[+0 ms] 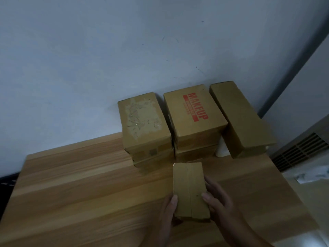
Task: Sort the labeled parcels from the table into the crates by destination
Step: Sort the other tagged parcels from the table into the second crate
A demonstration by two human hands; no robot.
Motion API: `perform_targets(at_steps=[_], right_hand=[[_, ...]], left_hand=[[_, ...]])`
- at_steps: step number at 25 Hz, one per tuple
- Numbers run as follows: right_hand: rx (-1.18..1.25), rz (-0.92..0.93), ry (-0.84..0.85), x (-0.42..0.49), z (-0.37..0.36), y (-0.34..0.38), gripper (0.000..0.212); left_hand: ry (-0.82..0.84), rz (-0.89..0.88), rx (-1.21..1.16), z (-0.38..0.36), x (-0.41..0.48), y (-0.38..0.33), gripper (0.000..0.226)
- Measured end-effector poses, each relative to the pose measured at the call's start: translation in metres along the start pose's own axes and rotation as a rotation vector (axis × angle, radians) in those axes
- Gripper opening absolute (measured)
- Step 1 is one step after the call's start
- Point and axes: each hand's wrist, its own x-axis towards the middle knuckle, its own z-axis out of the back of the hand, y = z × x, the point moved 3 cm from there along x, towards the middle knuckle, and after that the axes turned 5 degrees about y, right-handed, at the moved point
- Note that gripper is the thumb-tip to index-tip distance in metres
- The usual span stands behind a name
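Note:
I hold a small brown cardboard parcel (190, 189) over the wooden table (89, 184), its taped top facing me. My left hand (168, 211) grips its left near edge with the thumb along the side. My right hand (217, 196) grips its right side, thumb on top. At the table's back stand more parcels: a box with a torn-off label (144, 122) on the left, a box printed MAKEUP in red (195, 113) in the middle, and a long plain box (240, 118) tilted on the right. No label shows on the held parcel.
The back boxes sit stacked on lower boxes (153, 155). A white object (221, 148) peeks between the stacks. A pale wall rises behind. To the right are a vent grille (299, 150) and crumpled white material (311, 175). No crates are in view.

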Motion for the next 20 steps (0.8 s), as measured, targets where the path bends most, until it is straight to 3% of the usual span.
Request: perform_targets(at_steps=[4,8,11,13,16,20], right_hand=[[-0.12,0.062,-0.05,-0.005,0.005,0.003,0.08],[-0.189,0.113,-0.03,-0.007,-0.001,0.017,0.071],[-0.21,0.11,0.032,-0.008,-0.015,0.017,0.087],[-0.175,0.074,0.08,-0.005,-0.022,0.01,0.078],[-0.163,0.002,0.12,0.001,-0.03,-0.001,0.064],[-0.167,-0.085,0.23,0.003,-0.06,-0.016,0.054]], left_hand=[[-0.141,-0.058,-0.027,-0.006,-0.009,-0.001,0.073],[-0.354,-0.26,0.517,-0.013,-0.033,-0.018,0.098],[-0.471,-0.464,0.83,-0.024,-0.05,-0.024,0.099],[-0.496,-0.51,0.959,-0.026,-0.06,-0.018,0.098],[-0.548,-0.521,0.963,-0.015,-0.081,-0.008,0.084],[-0.714,-0.521,0.787,0.022,-0.128,0.004,0.053]])
